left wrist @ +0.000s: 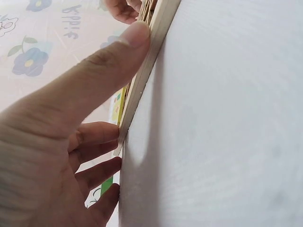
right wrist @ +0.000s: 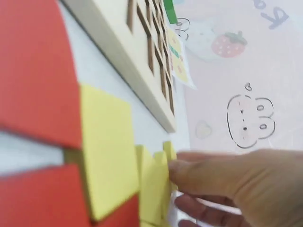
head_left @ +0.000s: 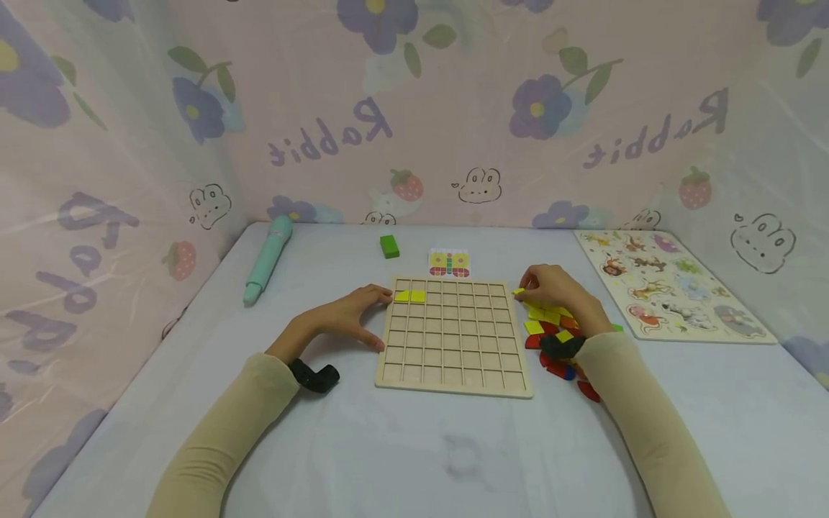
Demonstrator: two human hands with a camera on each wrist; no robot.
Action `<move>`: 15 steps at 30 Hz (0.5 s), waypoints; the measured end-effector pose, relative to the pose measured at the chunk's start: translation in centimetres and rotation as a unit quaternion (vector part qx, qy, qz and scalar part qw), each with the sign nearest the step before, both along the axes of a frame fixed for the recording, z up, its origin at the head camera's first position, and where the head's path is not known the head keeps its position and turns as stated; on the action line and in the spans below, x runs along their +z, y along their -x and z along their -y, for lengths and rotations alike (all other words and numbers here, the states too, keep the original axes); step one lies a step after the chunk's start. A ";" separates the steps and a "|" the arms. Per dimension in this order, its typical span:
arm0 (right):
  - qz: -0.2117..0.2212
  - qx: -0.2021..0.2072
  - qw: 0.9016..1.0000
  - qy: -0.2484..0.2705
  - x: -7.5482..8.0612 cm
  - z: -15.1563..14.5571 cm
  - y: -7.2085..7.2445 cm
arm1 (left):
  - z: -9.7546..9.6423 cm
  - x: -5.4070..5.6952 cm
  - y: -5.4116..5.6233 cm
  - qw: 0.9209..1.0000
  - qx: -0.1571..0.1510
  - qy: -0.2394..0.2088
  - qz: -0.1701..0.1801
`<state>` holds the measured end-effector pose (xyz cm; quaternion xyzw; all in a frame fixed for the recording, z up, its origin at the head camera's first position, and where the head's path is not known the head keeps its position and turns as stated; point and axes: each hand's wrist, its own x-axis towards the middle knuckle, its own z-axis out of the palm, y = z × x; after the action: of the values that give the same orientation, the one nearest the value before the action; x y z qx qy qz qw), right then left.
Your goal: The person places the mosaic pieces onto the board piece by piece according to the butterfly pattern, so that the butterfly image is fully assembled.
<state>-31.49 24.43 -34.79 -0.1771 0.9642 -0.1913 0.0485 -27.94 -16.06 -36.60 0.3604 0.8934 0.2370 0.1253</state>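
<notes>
A wooden grid board (head_left: 453, 388) lies flat, with a yellow piece (head_left: 402, 296) and a yellow square tile (head_left: 418, 296) side by side in its upper left cells. My left hand (head_left: 346, 314) rests against the board's left edge, its thumb and fingertips spread along the rim in the left wrist view. Beyond the right edge, my right hand (head_left: 550, 285) pinches a small yellow tile (head_left: 519, 291) between thumb and fingers. Under and beside that hand is a pile of yellow tiles (right wrist: 109, 151) and red pieces (right wrist: 33, 66), partly hidden by the wrist.
A picture card (head_left: 450, 263) with a butterfly pattern stands behind the board, and a green block (head_left: 389, 247) sits to its left. Far left lies a mint-green stick-like object (head_left: 268, 260). An animal puzzle board (head_left: 673, 284) occupies the right side. Patterned fabric (head_left: 414, 108) hangs behind.
</notes>
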 end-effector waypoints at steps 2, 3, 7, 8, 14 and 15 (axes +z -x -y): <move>-0.009 0.020 1.000 0.010 -0.1 -0.1 0.0 | 0.0 0.1 -0.1 1.000 0.002 0.001 0.003; -0.013 0.027 0.999 0.014 -0.2 -0.2 0.0 | 0.0 0.1 -0.1 1.000 0.002 0.001 0.004; -0.004 0.013 1.000 0.026 -0.4 -0.5 0.2 | -0.1 0.2 -0.2 1.000 0.007 0.005 0.008; 0.001 0.003 1.000 0.024 -0.5 -0.5 0.2 | -0.1 0.2 -0.1 1.000 0.008 0.008 0.008; -0.010 0.009 1.000 0.025 -0.9 -0.7 0.5 | 0.0 0.0 0.0 1.000 0.007 0.008 0.005; -0.017 0.016 0.999 0.026 -1.0 -0.8 0.5 | 0.0 0.0 0.0 1.000 0.007 0.008 0.005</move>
<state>-32.01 25.24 -35.79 -0.1969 0.9565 -0.2130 0.0307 -27.97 -16.06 -36.59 0.3523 0.8970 0.2325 0.1310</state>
